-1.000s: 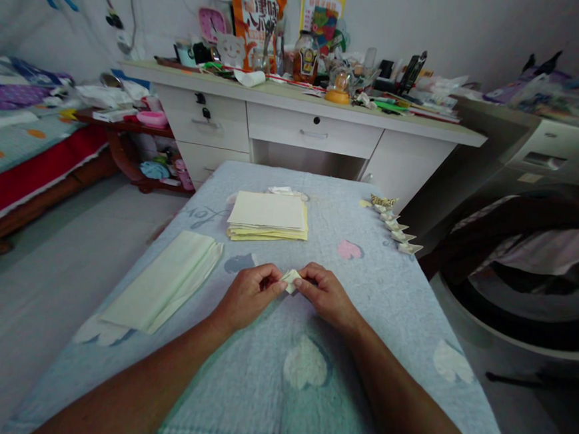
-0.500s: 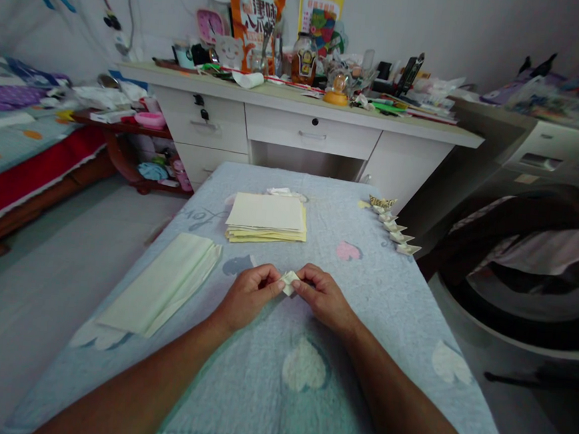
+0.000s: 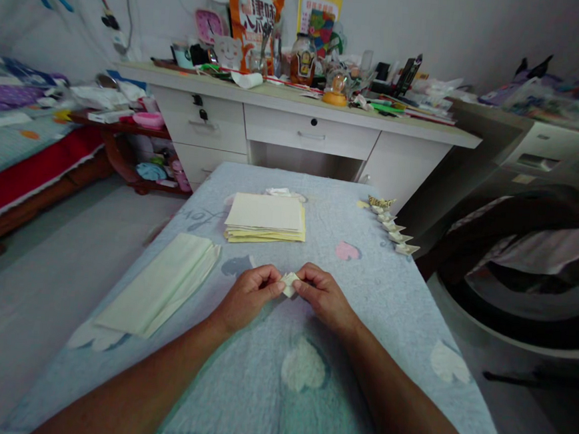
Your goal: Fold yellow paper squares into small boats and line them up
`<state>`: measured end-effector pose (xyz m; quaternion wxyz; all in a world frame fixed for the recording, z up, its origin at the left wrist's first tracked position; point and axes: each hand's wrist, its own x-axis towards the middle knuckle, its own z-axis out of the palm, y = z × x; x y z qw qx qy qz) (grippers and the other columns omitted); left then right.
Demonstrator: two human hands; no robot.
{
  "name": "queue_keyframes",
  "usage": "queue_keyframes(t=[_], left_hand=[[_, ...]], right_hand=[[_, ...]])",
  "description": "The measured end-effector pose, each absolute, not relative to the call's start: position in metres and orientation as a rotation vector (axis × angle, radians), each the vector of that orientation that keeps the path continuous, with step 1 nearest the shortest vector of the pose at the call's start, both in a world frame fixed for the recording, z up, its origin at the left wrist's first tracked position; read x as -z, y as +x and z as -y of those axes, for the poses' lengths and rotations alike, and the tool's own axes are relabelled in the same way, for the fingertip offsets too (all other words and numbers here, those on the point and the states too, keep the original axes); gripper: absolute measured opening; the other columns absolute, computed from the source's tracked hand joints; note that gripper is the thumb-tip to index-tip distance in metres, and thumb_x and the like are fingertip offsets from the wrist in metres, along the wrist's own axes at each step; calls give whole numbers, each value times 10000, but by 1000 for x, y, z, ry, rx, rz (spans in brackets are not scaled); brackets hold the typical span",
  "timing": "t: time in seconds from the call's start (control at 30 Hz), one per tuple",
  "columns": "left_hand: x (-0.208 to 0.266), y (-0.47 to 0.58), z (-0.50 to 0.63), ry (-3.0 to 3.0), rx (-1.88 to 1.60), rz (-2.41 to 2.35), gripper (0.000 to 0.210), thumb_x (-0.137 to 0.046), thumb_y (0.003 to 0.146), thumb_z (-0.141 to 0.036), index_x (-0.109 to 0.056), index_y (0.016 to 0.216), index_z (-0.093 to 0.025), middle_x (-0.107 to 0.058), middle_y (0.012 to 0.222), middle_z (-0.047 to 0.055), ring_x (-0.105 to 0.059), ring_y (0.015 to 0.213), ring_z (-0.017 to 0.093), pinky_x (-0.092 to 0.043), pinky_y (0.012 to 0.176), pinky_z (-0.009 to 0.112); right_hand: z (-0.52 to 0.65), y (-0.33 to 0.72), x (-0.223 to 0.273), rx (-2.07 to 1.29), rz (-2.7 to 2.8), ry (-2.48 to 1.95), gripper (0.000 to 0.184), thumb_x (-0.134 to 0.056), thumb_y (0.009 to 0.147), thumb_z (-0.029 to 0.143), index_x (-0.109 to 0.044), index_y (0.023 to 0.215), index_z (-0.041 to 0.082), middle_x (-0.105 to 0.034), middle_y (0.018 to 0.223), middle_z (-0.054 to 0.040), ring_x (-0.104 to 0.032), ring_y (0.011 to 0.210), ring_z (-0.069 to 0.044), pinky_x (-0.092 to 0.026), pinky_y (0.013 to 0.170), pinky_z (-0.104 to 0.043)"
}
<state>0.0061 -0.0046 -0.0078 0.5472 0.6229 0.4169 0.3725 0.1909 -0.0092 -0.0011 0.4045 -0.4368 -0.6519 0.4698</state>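
Cream-coloured, the small folded paper [image 3: 289, 285] is held between the two hands: the left hand [image 3: 249, 295] pinches one side, the right hand [image 3: 327, 299] pinches the other. It is over the middle of the cloth-covered tabletop [image 3: 235, 393] (whether it touches there, I cannot tell). Beyond it lies a paper stack [image 3: 266, 212].

Paper piece [image 3: 289, 285] between fingers [image 3: 275, 287], stack [image 3: 266, 212] behind, sheets [image 3: 160, 286] at left, paper figures [image 3: 399, 238] at right.
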Motion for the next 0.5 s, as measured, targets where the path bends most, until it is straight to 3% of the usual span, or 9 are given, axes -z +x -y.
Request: queue_keyframes(t=[0.2, 0.37, 0.5], left_hand=[[1, 1, 3, 1410, -867, -877, 122, -540, 771, -272, -538, 755, -152, -523, 676, -14, -462, 652, 114, -348, 615, 233], [0, 3, 3, 1423, -908, -904, 237, -522, 845, -376, -565, 793, -149, -484, 658, -28, -427, 618, 100, -337, 592, 223], [7, 7, 1, 1481, -878, -962, 287, -636, 782, -411, -521, 728, -154, -438, 647, -46, -399, 604, 90, -316, 559, 209]], right_hand=[[8, 193, 3, -1167, 1639, -1138, 217, -578, 832, 324, -598, 675, 176, -510, 721, 6, -489, 713, -134, -367, 698, -262], [8, 194, 3, -1090, 1716, -1147, 224, -569, 850, 310, -587, 668, 180, -514, 715, 6, -497, 733, -141, -365, 720, -272], [10, 192, 1, -962, 1845, -1104, 254, -571, 876, 337, -590, 675, 184, -525, 709, 4, -496, 756, -149, -352, 757, -290]])
